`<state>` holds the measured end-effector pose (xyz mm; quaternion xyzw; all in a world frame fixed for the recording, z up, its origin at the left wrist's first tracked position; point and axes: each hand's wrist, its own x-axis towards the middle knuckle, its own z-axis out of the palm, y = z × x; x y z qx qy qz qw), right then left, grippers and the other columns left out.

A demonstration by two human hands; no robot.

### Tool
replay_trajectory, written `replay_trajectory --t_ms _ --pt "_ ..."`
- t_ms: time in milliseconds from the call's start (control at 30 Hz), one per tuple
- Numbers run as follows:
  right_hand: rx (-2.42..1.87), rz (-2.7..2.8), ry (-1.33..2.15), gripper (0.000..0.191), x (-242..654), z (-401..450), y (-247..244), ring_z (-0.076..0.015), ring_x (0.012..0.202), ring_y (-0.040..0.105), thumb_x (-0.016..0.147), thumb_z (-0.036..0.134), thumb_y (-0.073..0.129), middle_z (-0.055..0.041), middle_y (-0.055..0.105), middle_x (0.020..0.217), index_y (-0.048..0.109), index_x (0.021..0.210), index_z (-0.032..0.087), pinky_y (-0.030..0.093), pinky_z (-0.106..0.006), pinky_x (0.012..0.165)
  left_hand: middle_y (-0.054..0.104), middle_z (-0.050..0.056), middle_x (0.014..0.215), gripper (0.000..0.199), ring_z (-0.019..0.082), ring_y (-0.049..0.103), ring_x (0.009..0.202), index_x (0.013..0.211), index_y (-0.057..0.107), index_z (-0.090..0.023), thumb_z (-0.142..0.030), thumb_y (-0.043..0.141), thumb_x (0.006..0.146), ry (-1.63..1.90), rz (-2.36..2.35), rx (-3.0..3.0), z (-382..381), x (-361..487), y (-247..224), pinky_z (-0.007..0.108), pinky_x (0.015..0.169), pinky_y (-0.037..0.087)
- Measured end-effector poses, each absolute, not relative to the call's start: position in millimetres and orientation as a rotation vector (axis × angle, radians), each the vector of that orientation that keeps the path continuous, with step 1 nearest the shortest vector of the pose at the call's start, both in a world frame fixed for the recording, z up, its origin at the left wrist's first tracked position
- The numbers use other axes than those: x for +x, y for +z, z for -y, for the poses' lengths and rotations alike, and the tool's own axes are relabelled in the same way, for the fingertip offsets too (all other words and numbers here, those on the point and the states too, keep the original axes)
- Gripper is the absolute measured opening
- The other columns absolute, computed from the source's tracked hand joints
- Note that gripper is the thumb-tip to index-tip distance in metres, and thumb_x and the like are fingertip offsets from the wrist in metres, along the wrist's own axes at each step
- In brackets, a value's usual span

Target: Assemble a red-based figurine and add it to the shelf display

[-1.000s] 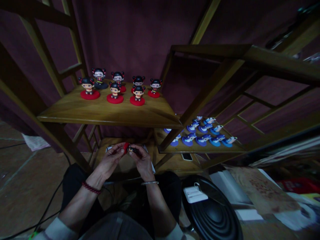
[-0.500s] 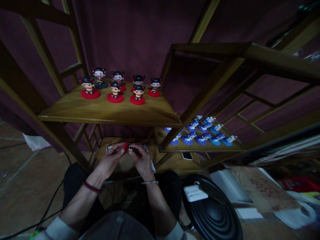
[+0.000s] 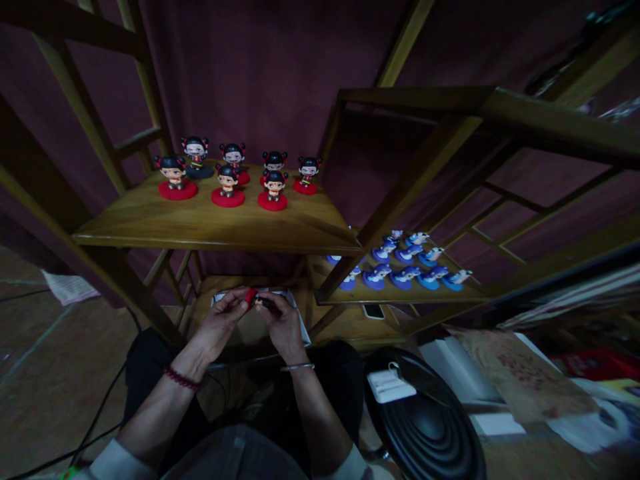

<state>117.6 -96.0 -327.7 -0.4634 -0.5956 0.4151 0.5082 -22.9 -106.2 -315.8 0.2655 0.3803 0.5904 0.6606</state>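
Between my hands is a small figurine [image 3: 257, 302] with a red round base, tipped on its side. My left hand [image 3: 226, 317] is closed on the red base. With closed fingers my right hand [image 3: 281, 323] grips the dark-haired head end; the fingers hide part of it. Both hands are over a shallow white-edged box [image 3: 303, 325] on the lower shelf. Above, on the wooden shelf [image 3: 215, 227], sit several similar black-haired figurines [image 3: 227, 185], most on red bases and one on a dark base [image 3: 200, 171].
To the right, a lower shelf [image 3: 325, 298] bears several blue and purple figurines [image 3: 404, 277]. A phone [image 3: 373, 311] lies beneath it. Wooden posts [image 3: 395, 193] slant between the shelves. A black ridged stool [image 3: 425, 427] carries a white object [image 3: 390, 386]. Cables [image 3: 103, 403] run along the floor at left.
The view has shifted slightly. Both hands keep their hold on the figurine, with its red base turned only a little; the shelved figurines stay in place.
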Motion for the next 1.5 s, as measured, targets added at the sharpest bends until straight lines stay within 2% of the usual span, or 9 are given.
replay_trajectory --t_ms 567,1267,1500 --pt "-1.166 1.429 1.049 0.021 118.7 90.6 -330.5 -0.0177 0.088 0.064 0.074 0.03 0.062 -0.0004 0.07 0.094 0.067 0.094 0.024 0.05 -0.031 0.084 0.071 0.003 0.088 0.033 0.015 0.061 0.086 0.083 0.071 -0.016 -0.025 0.083 0.054 1.311 -0.887 0.567 104.3 -21.8 -315.5 0.029 0.089 0.043" --pt "-1.206 1.468 0.97 0.02 115.5 92.1 -327.0 -0.0193 0.087 0.065 0.073 0.028 0.063 -0.0025 0.07 0.092 0.069 0.092 0.022 0.05 -0.033 0.082 0.071 0.003 0.086 0.033 0.016 0.062 0.086 0.082 0.071 -0.016 -0.024 0.084 0.053 1.343 -0.877 0.553 107.7 -21.0 -315.4 0.031 0.091 0.043" --pt "-1.211 1.468 0.954 0.021 116.1 91.4 -331.5 -0.0188 0.085 0.065 0.074 0.028 0.063 -0.0021 0.071 0.092 0.069 0.093 0.023 0.052 -0.033 0.081 0.07 0.003 0.086 0.033 0.015 0.062 0.084 0.083 0.07 -0.016 -0.025 0.083 0.054 1.329 -0.895 0.557 107.1 -19.7 -315.0 0.028 0.089 0.043"
